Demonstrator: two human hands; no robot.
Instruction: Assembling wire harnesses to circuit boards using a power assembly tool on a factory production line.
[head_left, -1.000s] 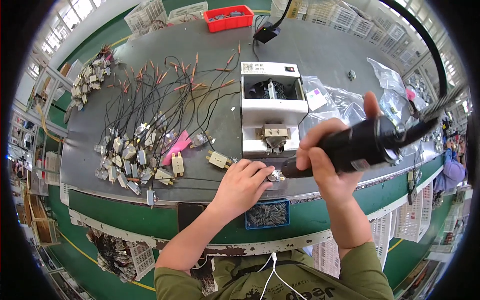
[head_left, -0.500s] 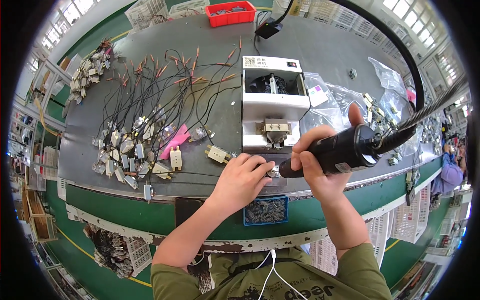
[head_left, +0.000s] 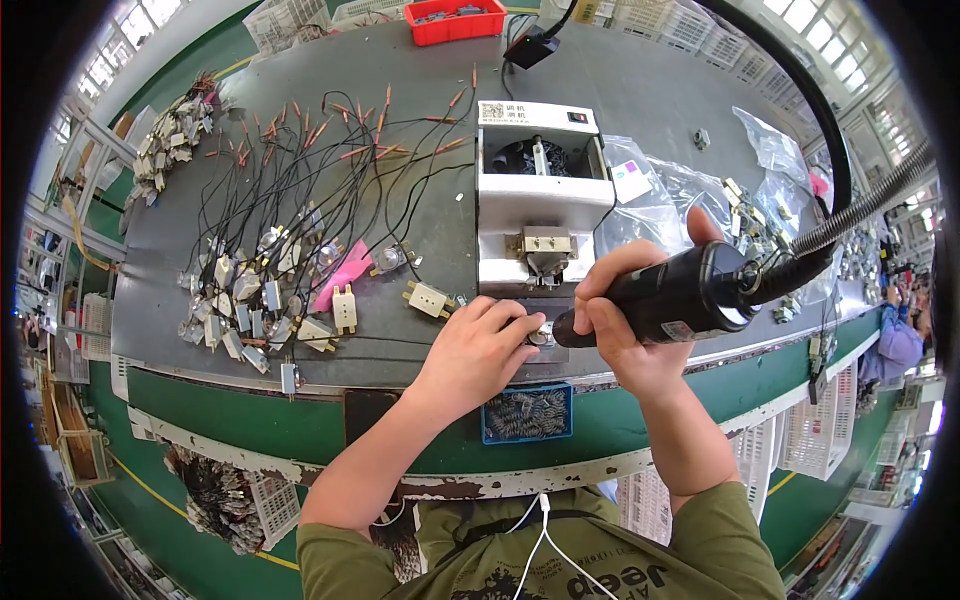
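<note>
My right hand [head_left: 640, 312] is wrapped round a black electric screwdriver [head_left: 685, 293], held nearly level with its nose pointing left. A black cable and a coiled metal sleeve run from its rear end to the upper right. My left hand [head_left: 478, 345] is closed, its fingertips holding a small shiny metal part [head_left: 541, 335] down at the table's front edge. The screwdriver's nose is right beside this part; whether they touch I cannot tell. Just behind both hands stands a white-and-grey benchtop screw feeder [head_left: 548, 195] with an open hopper.
Left of my hands lie many wired cream and grey switch-like parts [head_left: 240, 290] with black leads, and a pink strip [head_left: 345, 275]. A blue tray of small screws or springs [head_left: 527, 436] sits in front. Clear bags [head_left: 650, 205] and loose parts lie right; a red bin [head_left: 455, 27] stands behind.
The whole view has shifted slightly, so things sit a little further left and up. Both hands keep their grip, and the screwdriver's nose stays beside the metal part.
</note>
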